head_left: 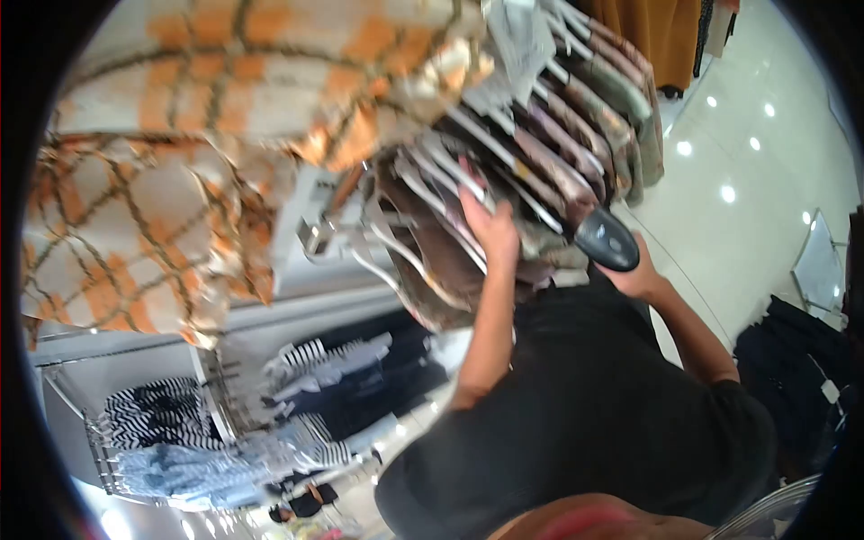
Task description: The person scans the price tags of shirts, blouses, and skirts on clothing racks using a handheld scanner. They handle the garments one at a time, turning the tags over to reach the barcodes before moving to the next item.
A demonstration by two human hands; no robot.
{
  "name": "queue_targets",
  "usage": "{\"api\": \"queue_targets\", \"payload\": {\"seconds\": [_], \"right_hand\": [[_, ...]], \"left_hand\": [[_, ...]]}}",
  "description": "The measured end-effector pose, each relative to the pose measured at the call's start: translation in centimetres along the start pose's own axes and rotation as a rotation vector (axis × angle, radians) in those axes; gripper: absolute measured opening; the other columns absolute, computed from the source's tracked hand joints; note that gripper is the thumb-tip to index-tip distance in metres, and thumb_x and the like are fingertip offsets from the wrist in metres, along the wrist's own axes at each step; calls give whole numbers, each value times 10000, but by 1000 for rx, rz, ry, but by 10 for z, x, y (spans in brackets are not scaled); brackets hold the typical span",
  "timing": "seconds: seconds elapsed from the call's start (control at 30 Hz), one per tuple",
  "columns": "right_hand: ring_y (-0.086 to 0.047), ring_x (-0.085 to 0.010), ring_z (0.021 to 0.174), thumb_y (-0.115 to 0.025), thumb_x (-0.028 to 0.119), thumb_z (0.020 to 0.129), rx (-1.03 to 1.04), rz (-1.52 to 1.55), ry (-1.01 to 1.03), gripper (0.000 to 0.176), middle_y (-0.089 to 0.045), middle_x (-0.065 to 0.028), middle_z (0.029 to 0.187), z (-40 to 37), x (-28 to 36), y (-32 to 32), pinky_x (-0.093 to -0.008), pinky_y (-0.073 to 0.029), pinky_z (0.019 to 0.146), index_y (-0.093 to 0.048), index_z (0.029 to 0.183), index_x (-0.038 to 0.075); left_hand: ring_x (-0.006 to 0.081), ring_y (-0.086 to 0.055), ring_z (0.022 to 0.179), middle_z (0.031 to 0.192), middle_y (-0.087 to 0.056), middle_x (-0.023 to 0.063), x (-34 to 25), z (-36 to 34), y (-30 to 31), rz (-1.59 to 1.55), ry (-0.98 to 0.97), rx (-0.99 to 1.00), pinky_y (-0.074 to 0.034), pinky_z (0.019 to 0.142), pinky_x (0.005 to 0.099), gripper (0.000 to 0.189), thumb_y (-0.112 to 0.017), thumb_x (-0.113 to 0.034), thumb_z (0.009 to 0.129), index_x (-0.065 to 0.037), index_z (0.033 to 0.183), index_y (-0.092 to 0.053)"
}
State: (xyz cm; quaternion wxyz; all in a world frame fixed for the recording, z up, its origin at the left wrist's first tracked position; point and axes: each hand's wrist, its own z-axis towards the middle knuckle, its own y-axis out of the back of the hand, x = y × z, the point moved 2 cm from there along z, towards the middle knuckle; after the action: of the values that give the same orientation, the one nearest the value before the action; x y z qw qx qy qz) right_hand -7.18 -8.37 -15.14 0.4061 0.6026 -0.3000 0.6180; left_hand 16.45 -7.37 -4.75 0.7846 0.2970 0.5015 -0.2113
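My right hand [637,274] grips a black handheld barcode scanner [607,239], its rounded head pointing toward the hanging clothes. Among the white hangers on the rack is my left hand [491,225], with its fingers around a white clothes hanger [461,173]; some fingertips are hidden between garments. Several brown and muted patterned garments [450,256] hang packed side by side around both hands. A white paper or tag [522,54] shows above them.
Orange-and-white patterned clothes [153,216] hang close at the upper left. Striped and blue garments [162,414] hang on a wall rack at the lower left. Dark clothing [792,360] lies at the right by the shiny tiled floor [720,162]. A person [306,499] is in the distance.
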Motion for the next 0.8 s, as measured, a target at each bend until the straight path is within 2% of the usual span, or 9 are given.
{"api": "queue_targets", "payload": {"seconds": [0.17, 0.27, 0.4, 0.47, 0.6, 0.67, 0.7, 0.73, 0.8], "right_hand": [[-652, -217, 881, -756, 48, 781, -78, 97, 104, 421, -663, -120, 940, 14, 32, 4, -338, -504, 808, -560, 1148, -12], [-642, -171, 864, -711, 15, 819, 265, 381, -233, 347, -656, -91, 876, 30, 63, 4, -314, -502, 791, -581, 1140, 6], [-609, -158, 1003, -724, 6, 801, 405, 579, -69, 429, -645, -84, 1066, 41, 78, -12, -309, -475, 890, -558, 1197, 0], [-561, -203, 1138, -734, 16, 779, 492, 499, 83, 539, -585, -117, 1244, 51, 107, -17, -332, -427, 993, -520, 1273, -10], [-495, -263, 1237, -802, 100, 714, 650, 383, 284, 704, -523, -153, 1334, 48, 108, -32, -370, -359, 1067, -481, 1331, -10], [-527, -296, 1182, -822, 131, 655, 638, 281, 435, 734, -545, -162, 1276, 40, 119, -36, -371, -375, 1041, -507, 1299, -26], [-532, -297, 1174, -822, 129, 644, 661, 275, 428, 736, -549, -163, 1260, 33, 116, -37, -365, -379, 1035, -512, 1292, -28], [-537, -299, 1166, -822, 127, 633, 686, 260, 419, 738, -553, -164, 1244, 24, 113, -35, -360, -384, 1029, -518, 1286, -31], [-537, -233, 1178, -822, 84, 676, 608, 288, 276, 793, -554, -165, 1256, 1, 103, -31, -328, -380, 1040, -435, 1354, -59]], "left_hand": [[269, -310, 1382, 1550, -297, 181, -23, -27, 7, -280, 12, 66, -238, 1094, 316, 457, -441, 121, 582, -52, 1001, -393], [302, -254, 1425, 1556, -273, 200, -31, -54, 5, -195, 3, 75, -184, 1118, 331, 448, -435, 120, 584, -54, 995, -382], [253, -275, 1374, 1570, -189, 185, -23, -92, -2, -468, 196, 71, -157, 1116, 305, 487, -418, 143, 597, -25, 1054, -407], [232, -330, 1329, 1507, -267, 164, -34, -101, 1, -240, 110, 53, -226, 1090, 292, 445, -432, 144, 640, -13, 1056, -414], [228, -338, 1348, 1494, -278, 148, -3, -145, 9, -231, 145, 199, -239, 1123, 328, 750, -523, 71, 794, 46, 1478, -216], [231, -334, 1352, 1520, -242, 150, 1, -174, 9, -495, 257, 211, -240, 1126, 336, 792, -565, 44, 820, 46, 1498, -155], [224, -325, 1359, 1549, -194, 154, 30, -187, 14, -232, 199, 250, -251, 1124, 338, 826, -603, 36, 822, 44, 1501, -133], [197, -506, 1179, 1269, -512, 104, 0, -188, 7, -341, 173, 76, -384, 1033, 334, 505, -601, 39, 835, 26, 1311, -431], [184, -519, 1158, 1266, -519, 105, 3, -202, 5, -332, 170, 70, -391, 1018, 325, 452, -600, 53, 839, 26, 1267, -457]]}}
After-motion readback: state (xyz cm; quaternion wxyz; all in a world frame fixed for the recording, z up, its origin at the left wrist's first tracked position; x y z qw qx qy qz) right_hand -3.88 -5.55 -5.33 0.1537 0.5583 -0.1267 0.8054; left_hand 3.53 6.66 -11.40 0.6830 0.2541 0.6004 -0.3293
